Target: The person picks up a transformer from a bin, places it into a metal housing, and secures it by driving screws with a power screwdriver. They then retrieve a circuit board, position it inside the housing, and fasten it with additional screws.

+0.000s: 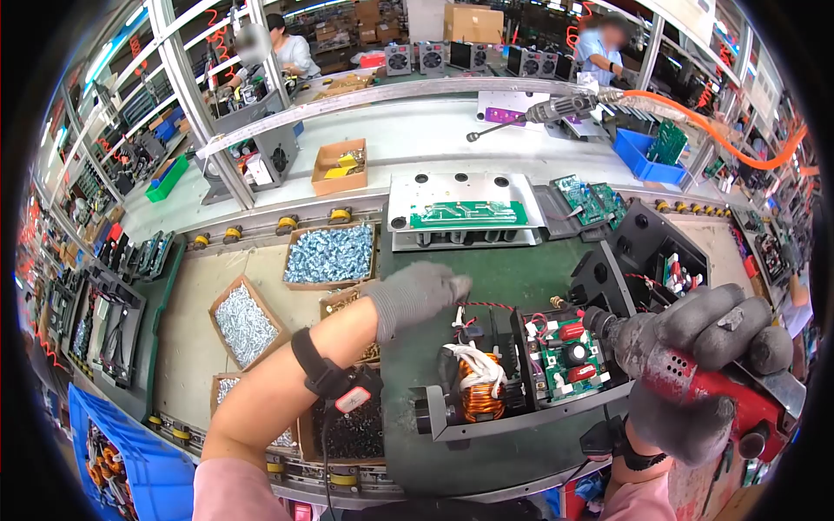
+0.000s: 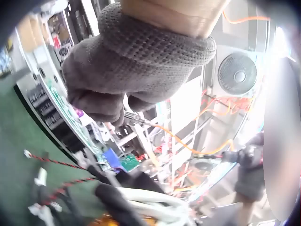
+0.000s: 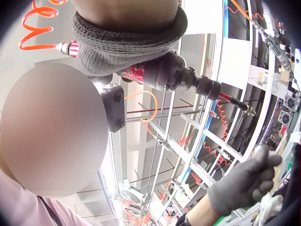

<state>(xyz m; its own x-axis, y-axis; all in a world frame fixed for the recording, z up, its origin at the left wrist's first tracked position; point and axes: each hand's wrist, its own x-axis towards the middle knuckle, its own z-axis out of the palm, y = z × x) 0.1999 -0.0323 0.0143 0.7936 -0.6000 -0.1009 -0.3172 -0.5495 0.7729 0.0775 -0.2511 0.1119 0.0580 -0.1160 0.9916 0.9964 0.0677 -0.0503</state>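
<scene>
My grey-gloved left hand hangs above the green mat, left of a red-black wire, fingers curled; nothing shows in it. The gloved right hand grips a red power driver over the right end of an open black metal chassis. Inside that chassis are a copper coil with white leads and a green circuit board. In the right wrist view the driver's long bit points away from the hand.
Boxes of screws stand at left. Behind the mat are a metal plate assembly and circuit boards. A second black chassis stands at right. An air tool hangs ahead from an orange hose.
</scene>
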